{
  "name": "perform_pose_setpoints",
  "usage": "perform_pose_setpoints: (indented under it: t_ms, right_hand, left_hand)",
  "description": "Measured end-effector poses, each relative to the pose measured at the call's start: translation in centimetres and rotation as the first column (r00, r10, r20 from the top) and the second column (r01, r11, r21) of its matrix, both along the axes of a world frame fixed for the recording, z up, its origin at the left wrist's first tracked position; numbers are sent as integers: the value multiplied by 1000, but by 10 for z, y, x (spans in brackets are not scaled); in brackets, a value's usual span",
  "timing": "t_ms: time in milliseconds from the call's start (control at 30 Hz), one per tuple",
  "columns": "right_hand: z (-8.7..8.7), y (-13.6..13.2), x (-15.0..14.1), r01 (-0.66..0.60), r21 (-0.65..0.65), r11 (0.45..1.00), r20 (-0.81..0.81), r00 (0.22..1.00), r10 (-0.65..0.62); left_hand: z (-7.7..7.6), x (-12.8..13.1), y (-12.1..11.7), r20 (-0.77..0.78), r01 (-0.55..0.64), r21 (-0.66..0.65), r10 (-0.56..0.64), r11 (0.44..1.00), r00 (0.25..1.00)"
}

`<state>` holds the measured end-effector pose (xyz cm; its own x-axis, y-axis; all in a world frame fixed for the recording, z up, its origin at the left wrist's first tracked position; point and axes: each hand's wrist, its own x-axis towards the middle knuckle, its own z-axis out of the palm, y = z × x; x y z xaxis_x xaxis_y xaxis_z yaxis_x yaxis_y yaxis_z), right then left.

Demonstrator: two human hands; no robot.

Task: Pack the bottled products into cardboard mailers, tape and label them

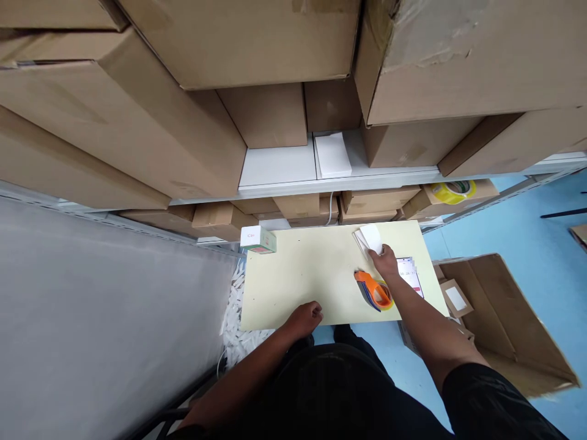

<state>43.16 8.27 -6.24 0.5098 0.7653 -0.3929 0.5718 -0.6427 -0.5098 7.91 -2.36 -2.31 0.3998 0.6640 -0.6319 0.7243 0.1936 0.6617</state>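
Observation:
My right hand (pixel 384 261) is closed on the near corner of a small stack of white paper slips (pixel 369 237) near the table's back edge. Just below that hand, an orange tape dispenser (pixel 378 294) lies on its side. A phone (pixel 409 275) with a lit screen is partly behind my right forearm. By the front edge of the pale yellow table (pixel 293 269), my left hand (pixel 306 318) rests with its fingers curled in, and nothing shows in them. At the back left corner sits a small white and green box (pixel 258 239).
Cardboard boxes (pixel 243 43) crowd the shelf above the table. A pad of white paper (pixel 332 155) lies on that shelf, and a yellow tape roll (pixel 454 191) on a lower box. An open carton (pixel 499 318) stands on the right; white shreds (pixel 238 324) heap on the left.

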Motion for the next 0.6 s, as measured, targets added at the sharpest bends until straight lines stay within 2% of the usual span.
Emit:
perform_pose_setpoints:
  t_ms: [300, 433, 500, 600]
  right_hand:
    - [-4, -1, 5, -21, -2, 1000, 11, 1000, 21]
    - [-9, -4, 8, -46, 51, 998, 56, 998, 43]
    - [-10, -6, 10, -84, 96, 992, 96, 993, 75]
    - [-8, -8, 13, -251, 132, 959, 230, 949, 216]
  left_hand:
    - [10, 9, 5, -14, 18, -31, -19, 999, 1000]
    - [8, 11, 5, -30, 37, -28, -37, 999, 999]
    - [6, 11, 4, -43, 46, -24, -47, 999, 998]
    - [2, 11, 3, -45, 56, -17, -56, 998, 997]
